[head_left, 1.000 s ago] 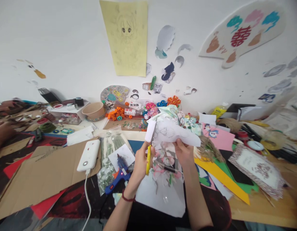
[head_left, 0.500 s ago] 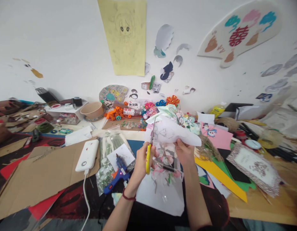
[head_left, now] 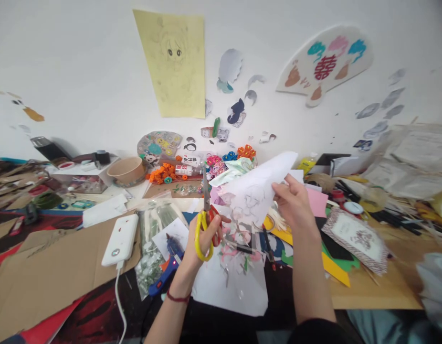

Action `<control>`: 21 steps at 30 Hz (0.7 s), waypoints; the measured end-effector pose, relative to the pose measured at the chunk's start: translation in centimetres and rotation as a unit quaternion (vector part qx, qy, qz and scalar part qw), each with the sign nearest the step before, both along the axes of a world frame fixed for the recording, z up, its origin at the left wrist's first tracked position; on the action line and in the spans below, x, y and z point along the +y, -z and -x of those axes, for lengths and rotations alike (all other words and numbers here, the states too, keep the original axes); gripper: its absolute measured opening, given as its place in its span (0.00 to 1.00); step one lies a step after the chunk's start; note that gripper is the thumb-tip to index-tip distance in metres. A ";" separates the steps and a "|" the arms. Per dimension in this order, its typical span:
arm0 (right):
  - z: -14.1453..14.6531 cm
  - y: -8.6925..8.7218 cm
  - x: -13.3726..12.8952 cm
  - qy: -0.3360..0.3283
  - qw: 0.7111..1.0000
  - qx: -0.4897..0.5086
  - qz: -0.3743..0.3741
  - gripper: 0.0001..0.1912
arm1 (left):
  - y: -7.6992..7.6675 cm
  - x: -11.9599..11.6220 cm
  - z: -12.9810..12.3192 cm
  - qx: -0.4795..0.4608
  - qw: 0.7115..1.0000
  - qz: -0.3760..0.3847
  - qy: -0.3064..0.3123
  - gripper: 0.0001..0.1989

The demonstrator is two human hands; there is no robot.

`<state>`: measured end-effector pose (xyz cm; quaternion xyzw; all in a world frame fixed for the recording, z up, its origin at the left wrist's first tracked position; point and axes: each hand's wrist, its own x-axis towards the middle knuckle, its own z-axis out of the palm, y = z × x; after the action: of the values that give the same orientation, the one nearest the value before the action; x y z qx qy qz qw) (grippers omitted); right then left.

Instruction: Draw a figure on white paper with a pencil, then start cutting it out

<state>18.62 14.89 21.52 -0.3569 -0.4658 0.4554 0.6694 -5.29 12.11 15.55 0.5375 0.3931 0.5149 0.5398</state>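
Note:
My left hand (head_left: 203, 239) grips a pair of scissors (head_left: 204, 222) with yellow and red handles, its blades pointing up and away from me. In my right hand (head_left: 292, 203) is a white sheet of paper (head_left: 262, 184) with a pencil drawing, pinched at its right edge and tilted up. The blades stand to the left of the sheet, apart from it. Below both hands, paper scraps (head_left: 238, 239) in pink, white and green lie on a larger white sheet (head_left: 230, 289).
Left of the hands lie a blue glue gun (head_left: 169, 267), a white power bank (head_left: 120, 239) with a cable, and cardboard (head_left: 63, 267). A wooden bowl (head_left: 126, 171) and orange flowers (head_left: 163, 173) sit by the wall. A patterned card (head_left: 357, 241) is at right.
My right hand has moved up and right, lifting and tilting the drawn sheet. The scissors have shifted left, away from the paper. The view has turned slightly right.

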 end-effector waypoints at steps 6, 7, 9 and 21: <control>1.3 -2.3 -0.6 -0.011 0.999 -0.043 -0.009 0.20 | -2.1 0.0 -0.4 -0.034 0.998 -0.044 -0.009 0.23; 1.5 -2.5 -0.7 -0.013 0.999 -0.046 -0.010 0.20 | -2.2 -0.1 -0.6 -0.040 0.998 -0.049 -0.005 0.22; 1.8 -2.8 -0.7 -0.017 0.998 -0.051 -0.011 0.20 | -2.5 -0.3 -0.7 -0.049 0.997 -0.059 0.001 0.22; 2.8 -4.0 -0.3 -0.021 0.996 -0.085 -0.037 0.18 | -3.6 -0.6 -0.2 -0.070 0.990 -0.091 -0.084 0.19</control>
<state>15.82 14.63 25.47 -0.3594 -0.5448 0.4199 0.6307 -5.06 11.54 19.17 0.5125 0.3497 0.6283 0.4693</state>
